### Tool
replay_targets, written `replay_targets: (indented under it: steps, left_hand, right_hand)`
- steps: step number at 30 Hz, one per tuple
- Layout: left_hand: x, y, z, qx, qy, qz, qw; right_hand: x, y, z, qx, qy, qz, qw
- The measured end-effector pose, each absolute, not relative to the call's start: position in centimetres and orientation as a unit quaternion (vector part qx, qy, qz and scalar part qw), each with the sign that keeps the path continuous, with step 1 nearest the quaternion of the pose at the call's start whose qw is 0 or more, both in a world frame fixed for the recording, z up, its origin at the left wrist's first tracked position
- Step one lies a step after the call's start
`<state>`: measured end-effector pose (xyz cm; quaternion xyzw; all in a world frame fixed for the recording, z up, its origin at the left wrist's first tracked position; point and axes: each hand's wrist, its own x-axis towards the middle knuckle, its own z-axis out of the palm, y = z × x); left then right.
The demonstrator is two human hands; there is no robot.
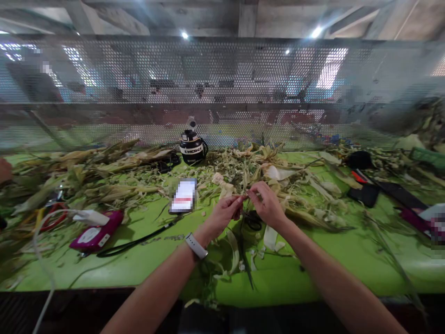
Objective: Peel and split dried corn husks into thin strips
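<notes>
My left hand [227, 208], a white watch [196, 246] on its wrist, pinches at the middle of the table. My right hand [266, 203] meets it there, thumb and finger pressed together. Between the fingertips is what looks like a thin leaf strip; its exact shape is hidden by the fingers. Pale dried husk leaves [278, 171] lie just beyond the hands. Under them show black loops [253, 221], perhaps scissor handles. A long dark green blade [247, 266] reaches down toward the table's front edge, among pale scraps [233, 248].
A phone [184, 195] with a lit screen lies left of my hands, its black strap trailing. Farther left is a purple device [97, 232] with a white cable. A black jar [192, 147] stands before the perforated metal screen [222, 88]. Husks [114, 155] cover much of the green table.
</notes>
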<state>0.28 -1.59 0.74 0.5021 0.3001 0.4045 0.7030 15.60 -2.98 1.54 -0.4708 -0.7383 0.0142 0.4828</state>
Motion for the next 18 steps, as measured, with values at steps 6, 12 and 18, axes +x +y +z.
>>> replay_targets:
  steps: [6,12,18]
  left_hand:
    - [0.2,-1.6,0.6,0.512,0.318,0.418,0.68]
    - [0.2,-1.6,0.4,0.43,0.301,0.436,0.731]
    - [0.2,-2.1,0.8,0.456,0.313,0.393,0.735]
  right_hand:
    - [16.0,-2.9,2.0,-0.503,-0.7,0.071,0.502]
    - [16.3,-2.8,2.2,-0.546,-0.664,0.158,0.486]
    - [15.4,-3.0,1.9,-0.507,-0.591,0.396,0.487]
